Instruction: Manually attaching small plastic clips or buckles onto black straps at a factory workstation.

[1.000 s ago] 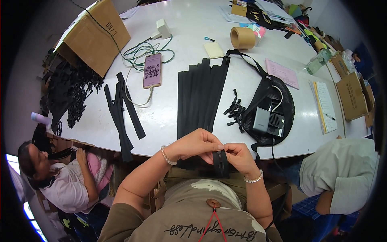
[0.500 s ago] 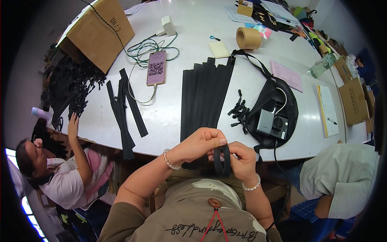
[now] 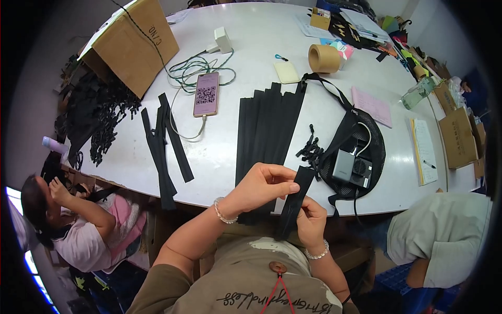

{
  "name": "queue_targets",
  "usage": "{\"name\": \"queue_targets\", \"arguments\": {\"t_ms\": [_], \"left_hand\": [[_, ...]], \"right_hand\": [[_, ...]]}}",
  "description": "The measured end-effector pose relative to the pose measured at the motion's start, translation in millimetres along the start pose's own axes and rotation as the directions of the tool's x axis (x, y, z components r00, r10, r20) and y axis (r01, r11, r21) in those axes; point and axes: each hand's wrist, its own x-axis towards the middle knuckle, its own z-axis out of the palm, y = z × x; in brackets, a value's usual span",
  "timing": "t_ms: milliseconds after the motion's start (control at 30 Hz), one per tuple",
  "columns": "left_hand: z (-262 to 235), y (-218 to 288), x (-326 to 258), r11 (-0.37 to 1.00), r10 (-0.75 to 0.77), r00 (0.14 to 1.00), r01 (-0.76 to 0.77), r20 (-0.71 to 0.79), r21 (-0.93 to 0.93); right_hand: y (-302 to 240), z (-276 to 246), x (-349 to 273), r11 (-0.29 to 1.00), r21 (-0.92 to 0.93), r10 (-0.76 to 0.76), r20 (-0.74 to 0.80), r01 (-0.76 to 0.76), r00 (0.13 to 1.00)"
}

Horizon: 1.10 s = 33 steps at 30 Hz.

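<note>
At the near table edge, a black zipper [image 3: 296,200] stretches out between my hands. My left hand [image 3: 261,189] pinches it near its upper end between thumb and fingers. Lower down, my right hand [image 3: 312,222] grips its side, with the fingers curled. Behind my left hand, several long black zippers [image 3: 264,123] lie side by side, fanned slightly, their near ends partly under my wrist. A small heap of black zipper pulls [image 3: 310,150] sits just beyond the held zipper.
A black mesh bag [image 3: 377,152] holding a grey device stands at right. Left are loose zippers [image 3: 155,152], a phone [image 3: 206,94] with a cable, a cardboard box [image 3: 141,52] and a dark zipper heap [image 3: 104,120]. A person [image 3: 89,225] sits left, another [image 3: 439,235] right.
The zipper, bent into a loop before, now extends straight and flat. My right hand has shifted lower along it. The person at left has lifted a hand from the table toward the head.
</note>
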Motion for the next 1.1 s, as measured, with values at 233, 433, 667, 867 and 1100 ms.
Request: {"name": "queue_targets", "arguments": {"t_ms": [233,433,667,867,1100], "left_hand": [[10,-5,0,0.990,0.106,0.988,-0.095,-0.113,0.103],[12,-6,2,0.993,0.094,0.986,-0.082,-0.140,0.089],[6,-19,15,0.991,0.057,0.983,-0.034,-0.172,0.132],[7,-33,29,0.980,0.085,0.990,-0.062,-0.112,0.192],[5,-35,34,0.995,0.095,0.962,-0.102,-0.257,-0.014]], "right_hand": [[2,3,0,0.995,0.081,0.055,-0.059,-0.050,0.997],[0,4,2,0.994,0.089,0.072,-0.079,-0.065,0.994],[7,2,9,0.986,0.080,0.161,-0.199,-0.148,0.967],[31,-16,44,0.994,-0.091,-0.075,-0.203,0.058,0.976],[24,-15,60,0.993,-0.082,-0.101,-0.192,0.087,0.976]]}}
